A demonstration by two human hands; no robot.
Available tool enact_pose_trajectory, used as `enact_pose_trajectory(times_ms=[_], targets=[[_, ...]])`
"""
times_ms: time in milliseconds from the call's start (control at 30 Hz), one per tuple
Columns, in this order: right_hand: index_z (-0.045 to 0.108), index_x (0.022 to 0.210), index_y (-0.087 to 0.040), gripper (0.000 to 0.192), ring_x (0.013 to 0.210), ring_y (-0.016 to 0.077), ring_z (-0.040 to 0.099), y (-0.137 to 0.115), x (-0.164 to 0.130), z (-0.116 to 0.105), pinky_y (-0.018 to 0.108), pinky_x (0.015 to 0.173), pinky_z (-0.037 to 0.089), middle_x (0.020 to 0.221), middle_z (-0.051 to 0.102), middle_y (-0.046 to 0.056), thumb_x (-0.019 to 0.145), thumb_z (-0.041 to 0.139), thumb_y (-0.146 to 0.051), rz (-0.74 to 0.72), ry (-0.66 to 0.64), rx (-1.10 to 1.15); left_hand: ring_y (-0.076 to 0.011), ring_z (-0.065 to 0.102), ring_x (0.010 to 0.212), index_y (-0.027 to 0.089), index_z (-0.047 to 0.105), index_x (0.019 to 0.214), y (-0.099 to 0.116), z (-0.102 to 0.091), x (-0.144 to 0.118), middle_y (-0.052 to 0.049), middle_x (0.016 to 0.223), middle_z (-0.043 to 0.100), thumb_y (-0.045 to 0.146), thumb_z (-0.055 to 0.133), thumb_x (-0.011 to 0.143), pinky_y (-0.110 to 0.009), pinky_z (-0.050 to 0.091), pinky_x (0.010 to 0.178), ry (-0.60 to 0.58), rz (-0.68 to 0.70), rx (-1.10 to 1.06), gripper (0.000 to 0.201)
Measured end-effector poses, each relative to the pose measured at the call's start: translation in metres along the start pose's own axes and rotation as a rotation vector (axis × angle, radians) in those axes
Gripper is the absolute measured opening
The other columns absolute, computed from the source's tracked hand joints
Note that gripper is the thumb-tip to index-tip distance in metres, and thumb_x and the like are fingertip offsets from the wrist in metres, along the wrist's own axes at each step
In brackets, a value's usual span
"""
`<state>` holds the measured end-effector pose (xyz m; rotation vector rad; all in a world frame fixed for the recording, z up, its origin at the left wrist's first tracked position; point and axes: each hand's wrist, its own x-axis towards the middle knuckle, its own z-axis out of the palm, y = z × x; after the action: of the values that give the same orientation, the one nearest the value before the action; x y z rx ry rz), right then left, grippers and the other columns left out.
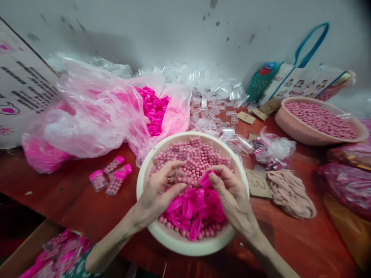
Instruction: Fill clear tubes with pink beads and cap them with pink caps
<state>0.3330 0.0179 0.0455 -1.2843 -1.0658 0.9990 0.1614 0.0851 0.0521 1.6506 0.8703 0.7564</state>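
1. Near the front edge of the tabletop (72, 200) stands a white bowl (145, 170), filled with pink beads (197, 154) at its far side and loose pink caps (191, 208) at its near side.
2. Both hands are inside the bowl, over the line where beads meet caps.
3. The left hand (160, 185) is curled, fingers bent together over the beads; it seems to close on something small, but what it is cannot be told.
4. The right hand (228, 193) pinches one pink cap (205, 179) between thumb and fingertips, just above the beads.
5. The two hands nearly meet at the bowl's middle.
6. Left of the bowl, three filled vials (111, 178) with pink caps lie on the red surface, close together.
7. Behind them, toward the back-left corner, a pink plastic bag (87, 112) holds more caps (153, 108) in its open mouth.
8. Behind the bowl, along the back edge, lies a heap of empty clear vials (214, 104).
9. Toward the back-right corner sits a pink basin (290, 129) of beads.
10. Right of the bowl lie a cardboard tag (256, 184) and a beige cloth (290, 193), touching each other.
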Motion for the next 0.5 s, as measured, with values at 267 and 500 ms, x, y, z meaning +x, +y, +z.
enact_pose_trajectory(times_ms=[267, 500], targets=[[0.058, 0.092, -0.021, 0.023, 0.048, 0.0080, 0.055, 0.001, 0.003, 0.003, 0.019, 0.044, 0.048, 0.069, 0.059, -0.002, 0.083, 0.059, -0.042, 0.377, -0.056, 0.583, -0.0148, 0.063, 0.088, 0.031, 0.041, 0.130, 0.000, 0.007, -0.003, -0.002, 0.098, 0.060, 0.015, 0.052, 0.088, -0.027, 0.052, 0.082, -0.084, 0.069, -0.105, 0.046], [0.065, 0.097, -0.021, 0.023, 0.051, 0.0058, 0.052, -0.010, 0.002, -0.016, 0.015, 0.047, 0.043, 0.065, 0.057, -0.003, 0.082, 0.062, -0.038, 0.446, -0.201, 0.450, -0.0151, 0.062, 0.090, 0.029, 0.043, 0.130, 0.003, 0.008, -0.008, -0.004, 0.100, 0.061, 0.018, 0.053, 0.088, -0.027, 0.054, 0.080, -0.146, -0.037, -0.305, 0.045]])
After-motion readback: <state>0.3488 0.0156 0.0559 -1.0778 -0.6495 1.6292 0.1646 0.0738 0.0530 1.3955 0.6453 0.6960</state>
